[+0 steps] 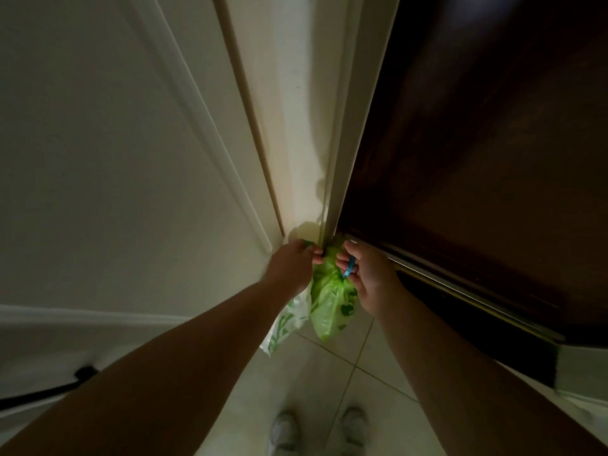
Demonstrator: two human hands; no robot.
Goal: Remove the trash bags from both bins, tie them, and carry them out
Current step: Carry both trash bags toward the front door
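Observation:
A green trash bag [332, 304] hangs in front of me at the door frame, its top gathered between both hands. A second bag, white with green print [285, 324], hangs just left of it and lower, under my left wrist. My left hand [292, 264] is closed on the bags' tops at the left. My right hand [368, 274] is closed on the green bag's neck at the right, with a small blue thing [349, 267] between its fingers. No bins are in view.
A dark wooden door [493, 159] stands ajar on the right, its edge by my right hand. The cream door frame [296, 126] and wall fill the left. Pale floor tiles [345, 373] and my white shoes [284, 432] lie below. A black cable [49, 390] runs along the left skirting.

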